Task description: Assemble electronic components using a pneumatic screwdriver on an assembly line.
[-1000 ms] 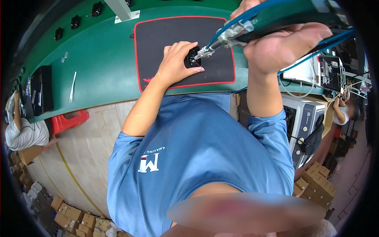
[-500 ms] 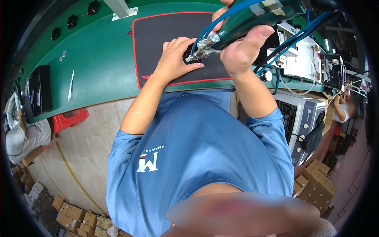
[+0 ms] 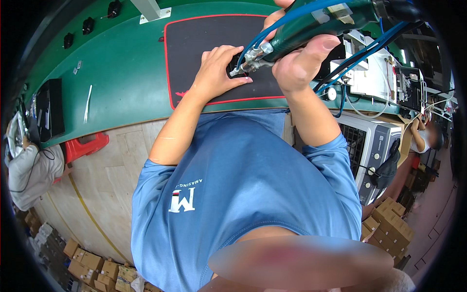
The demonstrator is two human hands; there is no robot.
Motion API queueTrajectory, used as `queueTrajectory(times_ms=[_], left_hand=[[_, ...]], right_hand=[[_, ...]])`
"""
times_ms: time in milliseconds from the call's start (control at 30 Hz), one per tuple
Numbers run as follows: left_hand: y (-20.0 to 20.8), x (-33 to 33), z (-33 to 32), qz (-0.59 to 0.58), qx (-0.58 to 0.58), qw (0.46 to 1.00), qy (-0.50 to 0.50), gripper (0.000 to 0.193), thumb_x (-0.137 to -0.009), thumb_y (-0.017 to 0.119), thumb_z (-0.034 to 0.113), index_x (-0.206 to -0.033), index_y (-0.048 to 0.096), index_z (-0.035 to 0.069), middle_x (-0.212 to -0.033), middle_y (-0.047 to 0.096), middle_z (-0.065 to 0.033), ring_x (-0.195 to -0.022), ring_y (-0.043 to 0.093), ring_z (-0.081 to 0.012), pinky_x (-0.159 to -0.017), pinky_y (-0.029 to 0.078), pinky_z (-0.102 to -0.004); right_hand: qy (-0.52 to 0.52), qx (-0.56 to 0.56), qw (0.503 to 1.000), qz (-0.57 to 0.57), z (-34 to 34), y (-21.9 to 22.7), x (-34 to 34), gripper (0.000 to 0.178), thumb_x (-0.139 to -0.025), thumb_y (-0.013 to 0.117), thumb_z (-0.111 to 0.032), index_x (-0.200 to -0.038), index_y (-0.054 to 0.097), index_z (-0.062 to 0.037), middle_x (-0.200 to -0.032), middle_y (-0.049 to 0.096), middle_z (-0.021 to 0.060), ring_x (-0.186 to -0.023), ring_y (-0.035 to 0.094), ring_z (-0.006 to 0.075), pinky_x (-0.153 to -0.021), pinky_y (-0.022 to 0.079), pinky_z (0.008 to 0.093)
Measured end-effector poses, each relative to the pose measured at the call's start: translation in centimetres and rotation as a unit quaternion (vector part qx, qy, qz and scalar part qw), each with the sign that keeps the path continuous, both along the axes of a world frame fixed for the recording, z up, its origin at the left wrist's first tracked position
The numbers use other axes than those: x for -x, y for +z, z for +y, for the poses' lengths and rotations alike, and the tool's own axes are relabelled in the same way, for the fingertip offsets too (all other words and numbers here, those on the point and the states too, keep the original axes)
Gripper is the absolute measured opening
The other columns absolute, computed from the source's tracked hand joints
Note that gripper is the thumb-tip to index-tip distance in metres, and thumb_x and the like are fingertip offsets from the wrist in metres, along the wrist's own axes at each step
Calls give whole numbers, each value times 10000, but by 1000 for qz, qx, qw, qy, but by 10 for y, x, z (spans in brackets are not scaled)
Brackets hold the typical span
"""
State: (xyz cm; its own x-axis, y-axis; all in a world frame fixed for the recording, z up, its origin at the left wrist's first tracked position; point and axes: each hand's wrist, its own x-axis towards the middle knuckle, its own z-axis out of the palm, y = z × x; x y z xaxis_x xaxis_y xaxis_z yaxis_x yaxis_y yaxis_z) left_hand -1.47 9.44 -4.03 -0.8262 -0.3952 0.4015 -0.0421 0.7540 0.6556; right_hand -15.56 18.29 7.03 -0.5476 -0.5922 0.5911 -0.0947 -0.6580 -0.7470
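Observation:
My right hand [image 3: 300, 69] wraps round a thick green cylindrical hand tool [image 3: 304, 29], which looks like a powered screwdriver fed by blue hoses. Its metal nozzle [image 3: 250, 59] slants down to the left. On a dark mat with a red border [image 3: 189, 44], my left hand [image 3: 214, 73] curls thumb and fingers round a small black part [image 3: 231, 65]. The nozzle's tip is at this part, between the thumb and forefinger. Most of the part is hidden by the hand and nozzle, so its kind cannot be made out.
The green bench [image 3: 116, 73] carries a black tray [image 3: 50, 109] and a thin white strip [image 3: 88, 103] at left. White equipment [image 3: 369, 73] stands at right, above a grey appliance with knobs [image 3: 374, 151]. A red stool [image 3: 87, 146] and other people are nearby.
My hands and the tool keep almost the same place. At the far left, the person in a light sleeve has shifted slightly.

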Motion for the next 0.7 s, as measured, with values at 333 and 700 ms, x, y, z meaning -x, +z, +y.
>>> queueTrajectory(times_ms=[333,700], left_hand=[[-1,0,0,-8,-15,1000,1,844,-661,928,462,-1353,618,94,-1255,637,-90,-1169,593,-281,-987,388,-400],[-1,-2,-1,0,-15,1000,-3,841,-636,942,437,-1347,630,113,-1256,641,-75,-1176,590,-265,-1003,373,-400]], right_hand=[[51,-23,998,32,1,-9,5,887,-986,428,-742,-1527,354,-43,-1179,584,129,-802,592,162,-676,501,306],[35,34,999,8,-3,72,-2,1007,-953,257,-840,-1288,521,72,-881,642,110,-674,603,139,-557,469,239]])
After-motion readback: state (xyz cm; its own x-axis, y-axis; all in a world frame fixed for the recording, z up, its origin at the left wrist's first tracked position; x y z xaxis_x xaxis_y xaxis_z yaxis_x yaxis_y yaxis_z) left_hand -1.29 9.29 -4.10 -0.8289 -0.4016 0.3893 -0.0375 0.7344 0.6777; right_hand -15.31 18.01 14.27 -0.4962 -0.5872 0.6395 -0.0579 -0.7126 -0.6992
